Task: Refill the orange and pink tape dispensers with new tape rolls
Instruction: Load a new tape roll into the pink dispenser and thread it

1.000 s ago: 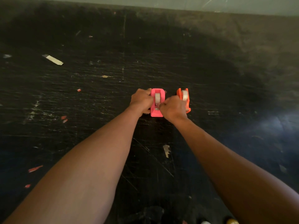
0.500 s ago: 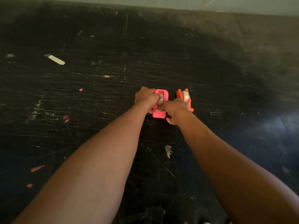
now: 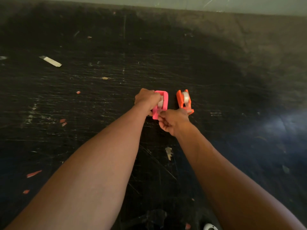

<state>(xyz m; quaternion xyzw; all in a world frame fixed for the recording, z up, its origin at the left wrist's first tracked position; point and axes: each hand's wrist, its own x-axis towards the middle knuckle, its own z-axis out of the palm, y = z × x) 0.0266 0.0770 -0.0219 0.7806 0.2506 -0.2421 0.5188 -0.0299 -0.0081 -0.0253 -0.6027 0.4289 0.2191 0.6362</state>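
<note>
Late stage of the refill, as judged from the layout. The orange dispenser (image 3: pixel 184 102) stands free on the scratched black work surface (image 3: pixel 216 80) with a clear tape roll (image 3: pixel 186 97) seated in its cradle; it appears finished. Just beside it, on its left, the pink dispenser (image 3: pixel 160 104) also carries a roll (image 3: pixel 160 102), so what remains is probably only threading the tape end to the cutter. The left hand (image 3: pixel 147 98) is wrapped around the pink body, steadying it on the surface; the right hand (image 3: pixel 172 121) has thumb and fingers pressed together at the dispenser's near end, seemingly pinching the tape's free end, though blur hides the strip itself. Count: two dispensers, two rolls, both mounted; no spare rolls visible; several scattered scraps, among them a pale strip (image 3: pixel 50 61).
</note>
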